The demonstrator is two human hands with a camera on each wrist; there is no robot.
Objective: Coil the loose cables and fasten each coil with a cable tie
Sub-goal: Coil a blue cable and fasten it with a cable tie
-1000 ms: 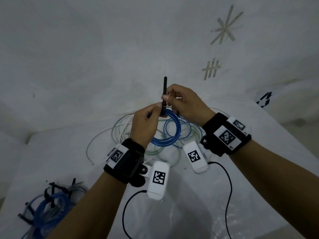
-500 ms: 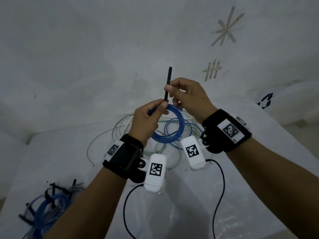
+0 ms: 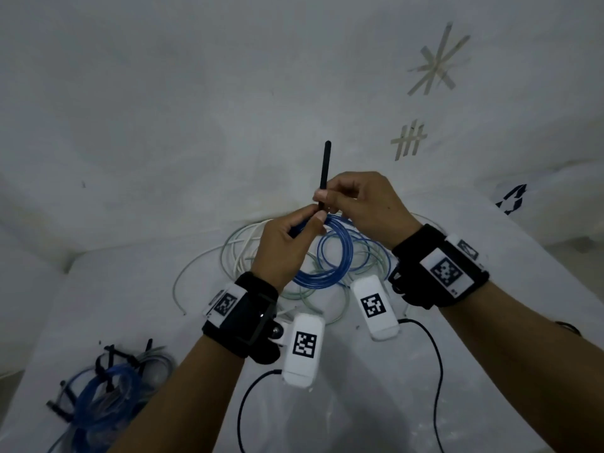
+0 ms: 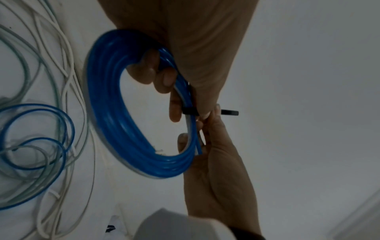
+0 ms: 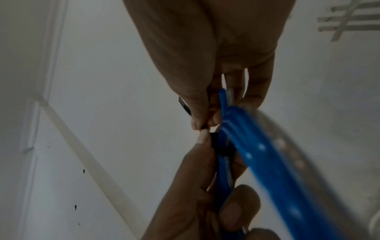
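A coil of blue cable (image 3: 330, 276) (image 4: 115, 113) (image 5: 267, 154) hangs in the air above the table. My left hand (image 3: 287, 243) (image 4: 164, 78) grips the coil at its top, fingers curled round the strands. A black cable tie (image 3: 325, 171) (image 4: 190, 111) (image 5: 221, 146) is looped round the coil there, its tail sticking straight up. My right hand (image 3: 356, 201) (image 5: 205, 123) pinches that tail between thumb and forefinger, just above the left thumb.
Loose white, pale green and blue cables (image 3: 248, 250) (image 4: 35, 129) lie tangled on the white table (image 3: 359, 403) under the hands. A pile of tied coils (image 3: 104, 393) sits at the near left. Black wrist-camera leads (image 3: 434, 371) trail toward me.
The right hand has drawn the tie's tail further up through its head, so more black strip shows above the fingers. Both hands stay close together over the cable pile.
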